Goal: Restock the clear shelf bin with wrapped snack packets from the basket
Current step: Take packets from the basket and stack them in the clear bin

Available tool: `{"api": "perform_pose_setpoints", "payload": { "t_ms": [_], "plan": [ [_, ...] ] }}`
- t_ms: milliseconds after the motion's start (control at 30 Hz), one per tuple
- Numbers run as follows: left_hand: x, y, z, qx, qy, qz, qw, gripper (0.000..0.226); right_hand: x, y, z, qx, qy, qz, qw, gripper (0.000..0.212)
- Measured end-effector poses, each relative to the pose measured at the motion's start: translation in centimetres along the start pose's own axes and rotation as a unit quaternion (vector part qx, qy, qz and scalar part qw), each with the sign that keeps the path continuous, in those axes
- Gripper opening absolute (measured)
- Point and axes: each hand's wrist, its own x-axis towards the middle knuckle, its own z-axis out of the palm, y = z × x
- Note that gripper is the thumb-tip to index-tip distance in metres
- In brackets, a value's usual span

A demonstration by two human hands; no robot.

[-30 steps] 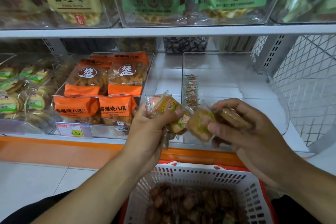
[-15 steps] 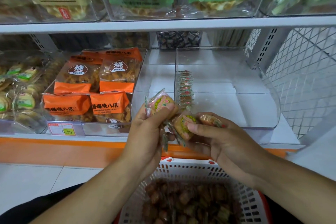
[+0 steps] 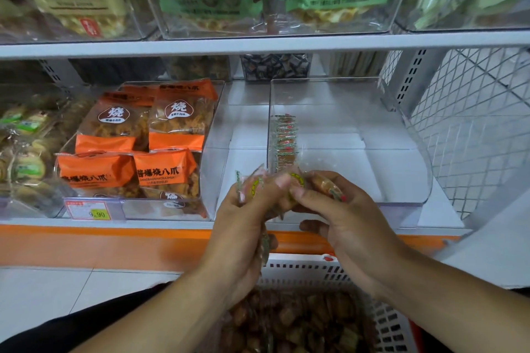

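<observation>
I see both hands raised together in front of the shelf's front edge, just above the basket (image 3: 381, 321). My left hand (image 3: 241, 232) is closed around a small bunch of packets (image 3: 253, 185); the thumb and fingers pinch one clear-wrapped packet with a yellow and green label at the top, and more wrapper ends hang down below the palm. My right hand (image 3: 348, 226) grips another packet (image 3: 328, 188) between thumb and forefinger, its wrapped end poking out past the knuckles, with the other fingers curled underneath. The two hands touch at the fingertips, and the packets sit pressed close between them, blurred enough that I cannot count them. The bin (image 3: 401, 198) stands on the shelf just beyond the hands, near the shelf's right end. Inside it, a single row of packets (image 3: 285, 140) stands on edge against the left wall, running from mid-depth toward the front; the rest of its floor is bare. The basket, white with red trim, sits below the hands at the bottom edge of the view, filled with brown wrapped packets. To the left of the bin a second clear bin holds orange bags (image 3: 137, 146), with a price tag (image 3: 91, 210) clipped at its front left corner.
</observation>
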Motion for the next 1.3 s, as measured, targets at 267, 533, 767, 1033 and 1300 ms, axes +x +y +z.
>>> {"api": "perform_pose_setpoints", "payload": {
  "t_ms": [267, 533, 767, 1033, 1300],
  "plan": [
    [0.5, 0.6, -0.3, -0.1, 0.013, -0.053, 0.993, 0.026, 0.5, -1.0, -0.8, -0.072, -0.034, -0.012, 0.997, 0.05],
    [0.4, 0.9, -0.4, -0.067, 0.052, -0.052, 0.995, 0.031, 1.1, -2.9, -2.4, -0.02, -0.125, -0.028, 0.992, 0.045],
    [0.7, 0.7, -0.5, -0.033, 0.042, -0.036, 0.998, 0.026, 1.0, -2.4, -2.5, -0.101, -0.126, -0.111, 0.981, 0.064],
    [1.0, 0.5, -0.7, -0.004, 0.024, -0.034, 0.999, 0.031, 1.5, -1.9, -2.9, -0.146, -0.059, -0.078, 0.984, 0.035],
    [1.2, -0.1, -1.2, 0.056, -0.005, -0.037, 0.998, 0.063, 1.5, -2.4, -3.0, -0.195, -0.123, 0.034, 0.972, 0.056]
  ]
}}
